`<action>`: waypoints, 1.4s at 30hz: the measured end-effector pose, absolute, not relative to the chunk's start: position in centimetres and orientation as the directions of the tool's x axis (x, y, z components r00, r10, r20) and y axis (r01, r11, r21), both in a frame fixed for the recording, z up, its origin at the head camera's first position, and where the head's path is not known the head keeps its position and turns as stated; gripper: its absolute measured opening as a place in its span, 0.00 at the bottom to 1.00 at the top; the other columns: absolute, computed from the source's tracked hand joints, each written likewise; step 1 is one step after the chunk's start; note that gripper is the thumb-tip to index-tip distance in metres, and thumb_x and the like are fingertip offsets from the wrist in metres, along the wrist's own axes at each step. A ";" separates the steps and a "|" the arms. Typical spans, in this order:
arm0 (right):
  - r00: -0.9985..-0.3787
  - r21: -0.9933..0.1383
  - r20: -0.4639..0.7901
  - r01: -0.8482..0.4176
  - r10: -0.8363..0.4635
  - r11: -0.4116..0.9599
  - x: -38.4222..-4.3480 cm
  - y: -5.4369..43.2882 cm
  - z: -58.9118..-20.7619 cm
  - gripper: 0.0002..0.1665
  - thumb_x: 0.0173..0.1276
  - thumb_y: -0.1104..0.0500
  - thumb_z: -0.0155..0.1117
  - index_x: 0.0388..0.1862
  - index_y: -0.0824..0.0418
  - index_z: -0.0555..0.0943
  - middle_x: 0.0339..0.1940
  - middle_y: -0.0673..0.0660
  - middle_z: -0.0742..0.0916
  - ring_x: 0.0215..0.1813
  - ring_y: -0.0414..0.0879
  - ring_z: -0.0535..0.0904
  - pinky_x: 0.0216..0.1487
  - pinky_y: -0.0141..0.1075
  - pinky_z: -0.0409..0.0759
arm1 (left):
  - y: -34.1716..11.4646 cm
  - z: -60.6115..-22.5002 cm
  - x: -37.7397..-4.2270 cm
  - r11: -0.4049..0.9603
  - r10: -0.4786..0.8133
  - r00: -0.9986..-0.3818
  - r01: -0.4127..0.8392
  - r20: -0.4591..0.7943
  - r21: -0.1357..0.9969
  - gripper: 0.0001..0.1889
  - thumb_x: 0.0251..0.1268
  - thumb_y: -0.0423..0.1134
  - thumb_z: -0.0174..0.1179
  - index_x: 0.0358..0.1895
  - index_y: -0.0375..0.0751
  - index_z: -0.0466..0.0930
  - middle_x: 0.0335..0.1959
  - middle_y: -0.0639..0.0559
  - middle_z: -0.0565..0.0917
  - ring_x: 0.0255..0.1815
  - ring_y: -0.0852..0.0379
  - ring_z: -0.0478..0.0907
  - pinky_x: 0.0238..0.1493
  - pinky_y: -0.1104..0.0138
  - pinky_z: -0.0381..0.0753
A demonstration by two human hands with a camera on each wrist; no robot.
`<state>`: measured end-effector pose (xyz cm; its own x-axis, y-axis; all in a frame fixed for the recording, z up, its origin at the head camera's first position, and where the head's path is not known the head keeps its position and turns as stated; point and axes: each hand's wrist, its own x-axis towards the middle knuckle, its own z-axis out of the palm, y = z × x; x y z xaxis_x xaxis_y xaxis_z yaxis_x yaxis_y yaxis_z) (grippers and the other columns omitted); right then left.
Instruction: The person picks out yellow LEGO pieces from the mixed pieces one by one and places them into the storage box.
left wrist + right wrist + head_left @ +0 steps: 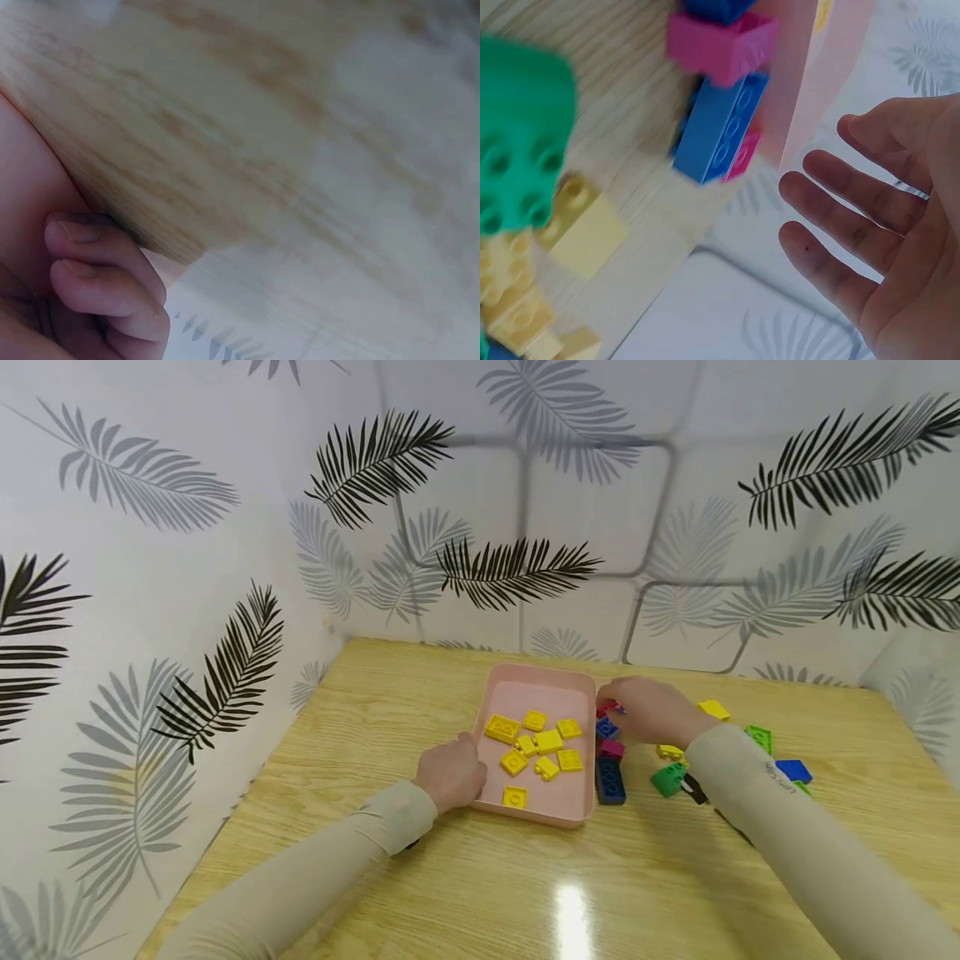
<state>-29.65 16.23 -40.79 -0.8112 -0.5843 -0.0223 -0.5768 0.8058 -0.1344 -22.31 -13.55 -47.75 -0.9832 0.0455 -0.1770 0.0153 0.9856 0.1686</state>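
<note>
A shallow pink tray (551,817) lies on the wooden table with several yellow toy building bricks (549,742) in it. My left hand (452,774) grips the tray's left side; in the left wrist view its fingers (112,262) curl against the pink wall. By the tray's right edge, my right hand (648,710) hovers near a blue brick (607,728) and red pieces. The right wrist view shows its fingers (840,214) spread, with nothing between them. A magenta brick (720,41) and a long blue brick (720,131) lie along the tray's outer wall.
Right of the tray, under and around my right forearm, lie a green brick (667,779), a yellow brick (713,709), a light-green brick (760,739) and a flat blue brick (793,770). A leaf-patterned wall covering (517,510) rises behind the table (420,677).
</note>
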 end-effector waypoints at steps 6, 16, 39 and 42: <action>-0.827 -0.156 -0.007 -0.554 -0.562 0.818 -29.5 18.9 -40.7 0.13 0.70 0.61 0.64 0.52 0.61 0.85 0.48 0.57 0.88 0.49 0.53 0.84 0.53 0.52 0.82 | -13.8 -47.7 -22.2 0.985 0.051 -0.980 0.018 -0.190 0.173 0.17 0.73 0.46 0.51 0.51 0.33 0.73 0.22 0.50 0.77 0.18 0.55 0.74 0.21 0.64 0.73; -0.839 -0.183 -0.005 -0.535 -0.545 0.825 -30.3 22.9 -41.4 0.14 0.73 0.63 0.58 0.53 0.63 0.84 0.50 0.62 0.88 0.49 0.55 0.84 0.53 0.54 0.81 | -13.9 -47.8 -22.2 0.983 0.040 -0.981 0.005 -0.189 0.182 0.16 0.73 0.46 0.52 0.50 0.35 0.72 0.22 0.50 0.77 0.19 0.54 0.74 0.21 0.64 0.72; -0.852 -0.226 -0.190 -0.446 -0.488 0.866 -30.5 24.5 -43.3 0.21 0.71 0.50 0.65 0.54 0.63 0.83 0.50 0.61 0.87 0.51 0.58 0.82 0.56 0.57 0.79 | -13.7 -47.8 -22.4 0.987 0.050 -0.985 0.023 -0.165 0.157 0.18 0.74 0.46 0.51 0.52 0.33 0.73 0.23 0.49 0.77 0.19 0.54 0.75 0.21 0.63 0.74; -0.843 -0.240 -0.230 -0.435 -0.487 0.868 -30.5 24.3 -43.5 0.24 0.69 0.47 0.67 0.56 0.62 0.83 0.52 0.62 0.87 0.52 0.58 0.82 0.56 0.58 0.78 | -13.7 -47.8 -22.4 0.987 0.047 -0.985 0.021 -0.164 0.159 0.18 0.74 0.46 0.51 0.52 0.33 0.73 0.23 0.49 0.77 0.19 0.54 0.75 0.21 0.63 0.74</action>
